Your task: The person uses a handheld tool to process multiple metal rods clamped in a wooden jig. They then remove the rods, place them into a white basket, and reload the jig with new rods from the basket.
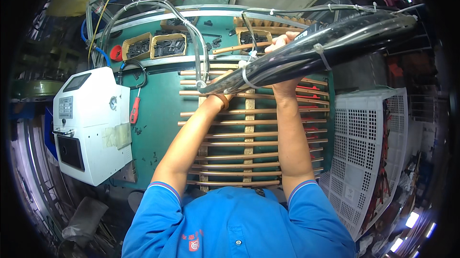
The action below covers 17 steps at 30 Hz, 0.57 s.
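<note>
Copper-coloured tubes (pixel 230 123) lie side by side in a row across the green table, on pale wooden strips (pixel 249 116). My left hand (pixel 222 77) reaches to the far end of the row; a black cable bundle (pixel 297 59) hides its fingers. My right hand (pixel 281 42) shows beyond the bundle, fingers curled, by a dark body (pixel 310 31) that I cannot make out. One copper-coloured tube (pixel 237 47) slants over the far rail, its right end close to those fingers. Red parts (pixel 311 96) sit along the tubes' right ends.
Cardboard boxes of black parts (pixel 168 46) stand at the back, beside a red cup (pixel 116 53). A white machine (pixel 91 124) is on the left, near a red-handled screwdriver (pixel 135 107). White plastic crates (pixel 357 152) line the right side. An aluminium rail (pixel 158 61) crosses behind.
</note>
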Motion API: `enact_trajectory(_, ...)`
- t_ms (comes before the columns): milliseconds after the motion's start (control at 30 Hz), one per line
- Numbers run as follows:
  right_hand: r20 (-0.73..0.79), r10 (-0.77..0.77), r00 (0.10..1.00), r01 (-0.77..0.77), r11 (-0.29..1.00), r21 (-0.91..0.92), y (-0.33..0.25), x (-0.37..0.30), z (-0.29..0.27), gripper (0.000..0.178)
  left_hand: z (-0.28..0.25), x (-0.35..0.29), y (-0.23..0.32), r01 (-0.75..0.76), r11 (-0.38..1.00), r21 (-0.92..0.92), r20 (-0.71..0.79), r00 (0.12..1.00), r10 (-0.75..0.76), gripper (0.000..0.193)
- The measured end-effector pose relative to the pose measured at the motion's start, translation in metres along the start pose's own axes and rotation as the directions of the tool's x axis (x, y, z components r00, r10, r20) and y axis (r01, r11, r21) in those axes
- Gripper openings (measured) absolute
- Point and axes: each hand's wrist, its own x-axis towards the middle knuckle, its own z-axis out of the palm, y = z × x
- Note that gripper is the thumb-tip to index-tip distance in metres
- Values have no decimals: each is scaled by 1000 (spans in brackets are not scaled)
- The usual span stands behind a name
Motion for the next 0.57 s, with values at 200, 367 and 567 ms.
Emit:
enact_trajectory(200, 75, 11, 997, -6, 998, -62, -1, -3, -4, 20, 2, -3, -6, 34, 984, -177, 13, 999, -33, 15)
enact_trajectory(367, 16, 2, 1000, -1, 997, -81, 4, -4, -8, 20, 5, 1, -7, 44, 987, -154, 57, 998, -35, 15)
enact_trajectory(567, -182, 43, 982, -50, 998, -30, 6, -7, 5, 25, 30, 0, -29, 328, 873, -362, 196, 942, -272, 15)
